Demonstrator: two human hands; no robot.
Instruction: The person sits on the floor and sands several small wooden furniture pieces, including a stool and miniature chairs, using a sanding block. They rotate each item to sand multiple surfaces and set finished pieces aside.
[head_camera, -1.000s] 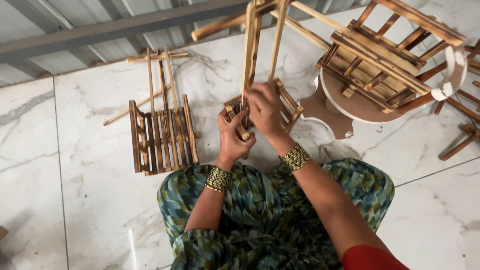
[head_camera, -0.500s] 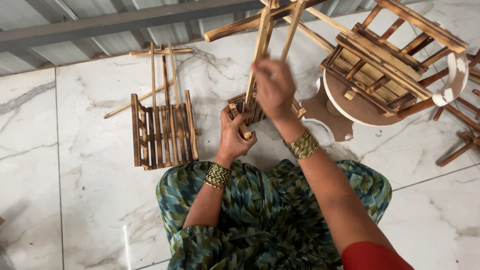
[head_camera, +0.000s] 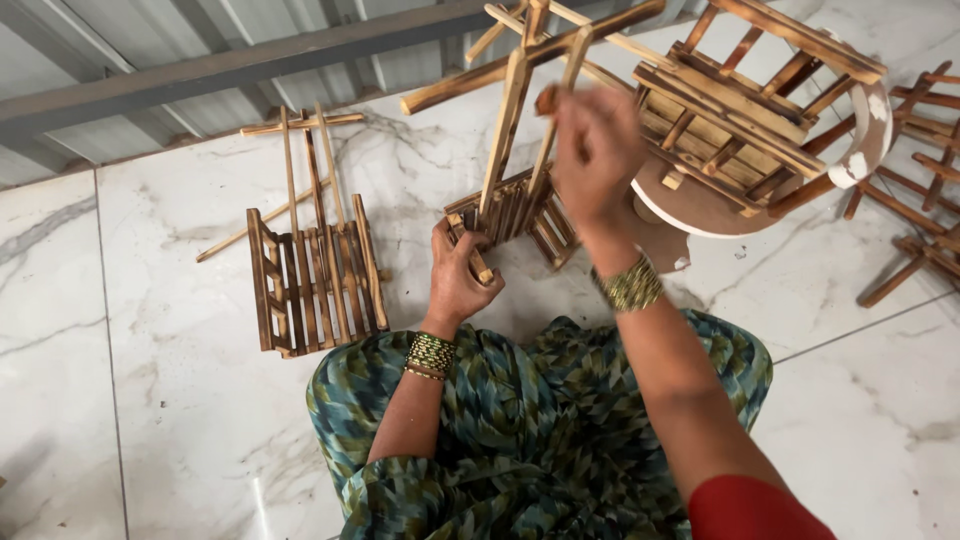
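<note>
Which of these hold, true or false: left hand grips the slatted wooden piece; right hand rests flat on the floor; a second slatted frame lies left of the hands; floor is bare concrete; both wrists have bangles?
1. The left hand grips the corner of the small slatted wooden piece. True.
2. The right hand rests flat on the floor. False: it is raised, by the upright sticks.
3. A second slatted frame lies left of the hands. True.
4. The floor is bare concrete. False: glossy marble tiles.
5. Both wrists carry bangles. True.
</note>
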